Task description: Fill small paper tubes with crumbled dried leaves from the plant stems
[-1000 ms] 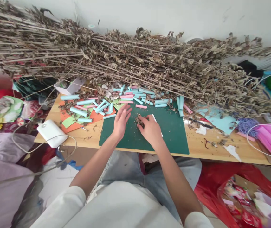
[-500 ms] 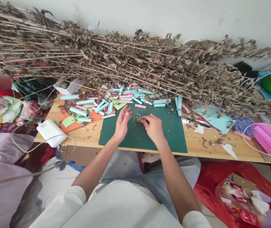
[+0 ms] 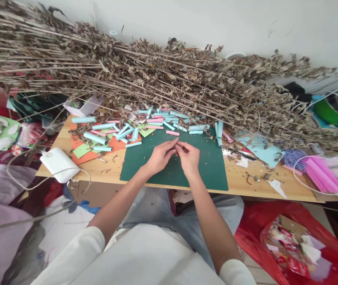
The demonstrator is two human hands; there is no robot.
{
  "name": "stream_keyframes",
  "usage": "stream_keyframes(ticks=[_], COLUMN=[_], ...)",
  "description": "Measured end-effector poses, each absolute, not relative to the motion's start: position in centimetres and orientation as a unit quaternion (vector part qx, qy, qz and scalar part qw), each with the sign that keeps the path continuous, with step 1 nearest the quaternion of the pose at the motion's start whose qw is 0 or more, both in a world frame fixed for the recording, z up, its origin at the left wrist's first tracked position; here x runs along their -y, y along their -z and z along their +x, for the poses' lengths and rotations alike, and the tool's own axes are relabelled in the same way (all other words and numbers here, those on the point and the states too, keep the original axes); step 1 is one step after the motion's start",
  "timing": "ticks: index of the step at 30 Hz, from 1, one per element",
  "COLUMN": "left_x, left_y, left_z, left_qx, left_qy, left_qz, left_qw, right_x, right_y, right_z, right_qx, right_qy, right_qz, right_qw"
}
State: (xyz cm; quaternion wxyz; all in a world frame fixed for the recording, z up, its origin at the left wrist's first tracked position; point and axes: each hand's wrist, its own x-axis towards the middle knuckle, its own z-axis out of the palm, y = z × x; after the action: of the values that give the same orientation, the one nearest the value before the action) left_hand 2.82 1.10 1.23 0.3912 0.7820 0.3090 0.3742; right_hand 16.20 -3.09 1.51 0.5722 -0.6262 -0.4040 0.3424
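Observation:
My left hand and my right hand meet over the green cutting mat, fingertips pinched together on a small clump of dried plant bits. Just beyond them lie several rolled paper tubes, light blue and pink, scattered on the mat's far edge and on the wooden table. More tubes rest on orange and green paper sheets to the left.
A big heap of dried stalks and leaves covers the back of the table. A white device with a cable sits at the left front. Pink paper rolls, purple bands and blue paper lie right. A red bag is on the floor.
My left hand was open and flat beside the dried bits; it has closed in to meet my right hand, and both now pinch the clump, lifted slightly off the mat.

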Motion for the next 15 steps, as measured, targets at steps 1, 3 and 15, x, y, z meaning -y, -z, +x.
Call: stream_keyframes(ticks=[1, 3, 15], left_x=[-1.2, -1.3, -1.4], left_y=[-1.2, -1.0, -1.7], left_z=[2.9, 3.0, 2.4], left_qx=[-0.319, -0.339, -0.370], left_qy=[-0.378, -0.382, -0.375], left_qz=[0.775, 0.764, 0.796], left_qw=[0.394, 0.394, 0.297], right_x=[3.0, 3.0, 3.5], right_y=[-1.2, -0.7, -1.8], right_z=[16.2, 16.4, 17.7], right_qx=[0.389, 0.374, 0.391], right_qy=[-0.348, -0.348, -0.303], right_qz=[-0.626, -0.628, -0.664], right_qw=[0.579, 0.586, 0.561])
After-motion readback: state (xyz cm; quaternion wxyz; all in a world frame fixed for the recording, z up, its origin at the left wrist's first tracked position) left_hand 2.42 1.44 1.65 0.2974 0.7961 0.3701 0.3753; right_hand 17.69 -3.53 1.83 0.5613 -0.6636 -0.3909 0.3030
